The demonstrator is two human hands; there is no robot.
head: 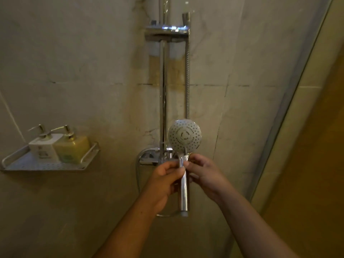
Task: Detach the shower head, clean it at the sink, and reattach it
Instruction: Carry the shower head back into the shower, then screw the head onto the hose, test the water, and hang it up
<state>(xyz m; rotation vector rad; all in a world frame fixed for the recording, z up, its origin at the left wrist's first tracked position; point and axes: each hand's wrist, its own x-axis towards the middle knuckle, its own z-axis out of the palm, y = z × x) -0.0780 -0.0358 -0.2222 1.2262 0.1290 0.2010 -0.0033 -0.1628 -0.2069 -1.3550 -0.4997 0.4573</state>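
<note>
shower head (184, 135) before stained tile wall (93, 71)

We are looking at a shower head (184, 135) whose pale grey-white face is showing rings of small dark dots, above a mirror-bright chrome handle (183, 194). Behind it, beige wall tiles (74, 53) are carrying faint dark marble veins and brownish stains, beside a silver ribbed hose (187, 81). On the silvery shelf (46, 165), speckled with tiny holes, we are seeing a white bottle (43, 148) and a yellow-green bottle (73, 151).
</note>
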